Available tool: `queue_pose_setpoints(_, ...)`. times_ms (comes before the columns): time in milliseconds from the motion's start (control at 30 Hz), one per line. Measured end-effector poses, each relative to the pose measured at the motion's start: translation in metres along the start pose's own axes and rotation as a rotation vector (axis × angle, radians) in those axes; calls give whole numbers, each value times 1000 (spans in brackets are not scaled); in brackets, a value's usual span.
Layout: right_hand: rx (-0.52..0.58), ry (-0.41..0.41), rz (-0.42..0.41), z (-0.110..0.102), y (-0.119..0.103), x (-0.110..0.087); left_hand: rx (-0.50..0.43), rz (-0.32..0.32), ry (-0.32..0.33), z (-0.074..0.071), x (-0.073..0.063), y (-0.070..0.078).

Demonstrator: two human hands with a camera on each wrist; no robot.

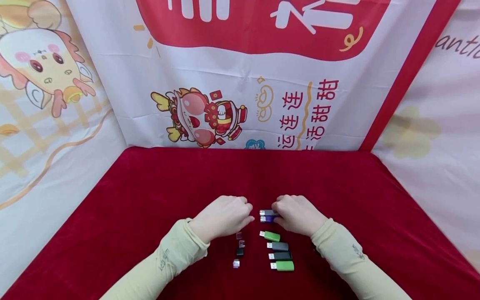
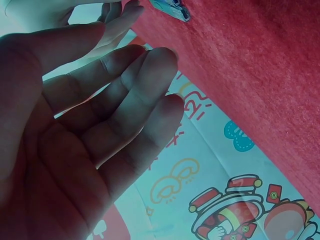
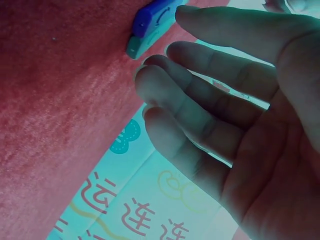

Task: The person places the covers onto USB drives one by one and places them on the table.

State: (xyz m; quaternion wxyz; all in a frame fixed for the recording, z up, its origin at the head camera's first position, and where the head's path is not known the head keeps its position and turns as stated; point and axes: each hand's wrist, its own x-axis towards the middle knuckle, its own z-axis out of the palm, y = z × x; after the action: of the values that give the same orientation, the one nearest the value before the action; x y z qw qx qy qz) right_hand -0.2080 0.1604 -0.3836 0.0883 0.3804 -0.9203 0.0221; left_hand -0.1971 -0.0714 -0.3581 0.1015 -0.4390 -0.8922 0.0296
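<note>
My left hand point(image 1: 225, 214) is just left of two USB sticks lying side by side, one grey point(image 1: 266, 212) and one purple point(image 1: 268, 218). In the left wrist view its fingers point(image 2: 160, 70) are loosely bent with nothing between them. My right hand point(image 1: 298, 214) is over the other ends of these two sticks. The right wrist view shows its thumb close beside the purple stick point(image 3: 155, 17); whether they touch I cannot tell. The other fingers point(image 3: 155, 85) curve loosely, apart from the sticks.
Toward me lie more uncapped USB sticks: green point(image 1: 271, 236), grey point(image 1: 277, 246), black point(image 1: 281, 256) and another green point(image 1: 284, 266). Left of them is a column of small caps, clear point(image 1: 236, 263) and black point(image 1: 240, 251). Red cloth point(image 1: 150, 183) covers the table; printed curtains point(image 1: 131, 91) surround it.
</note>
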Motion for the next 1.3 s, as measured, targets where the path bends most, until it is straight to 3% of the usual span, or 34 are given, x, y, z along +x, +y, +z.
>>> queue_pose_setpoints(167,40,-29,7,-5,-2,0,-6,-4,-6,0,0,1)
queue_pose_setpoints(733,258,-141,-84,-24,-15,1,-12,-2,2,3,0,0)
queue_pose_setpoints(1067,255,-229,-65,-16,-17,-1,-39,-19,-30,2,-1,2)
queue_pose_setpoints(1300,231,-227,-68,-9,-15,0,-42,-13,-17,2,-1,2)
